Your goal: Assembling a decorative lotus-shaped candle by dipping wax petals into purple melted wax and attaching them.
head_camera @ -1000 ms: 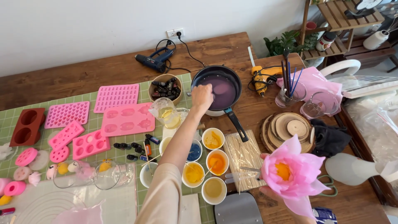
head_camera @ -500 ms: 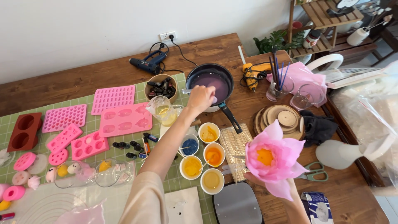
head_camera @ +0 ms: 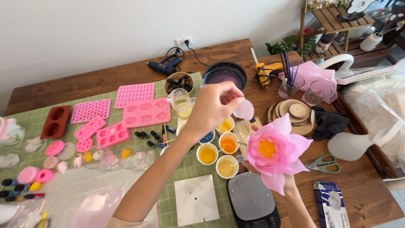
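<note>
Left hand [head_camera: 213,105] pinches a thin pale-pink petal [head_camera: 244,110] beside the pink layered flower [head_camera: 274,153] gripped from below by the right hand [head_camera: 283,182]; a loose pinch risks dropping it into the small cups of yellow liquid [head_camera: 219,154] below.

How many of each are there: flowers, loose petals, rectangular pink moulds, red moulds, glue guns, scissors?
Flower, held by right hand: 1
Petal, held by left hand: 1
Pink moulds: 5
Red mould: 1
Glue guns: 2
Scissors: 1
Total: 11
</note>
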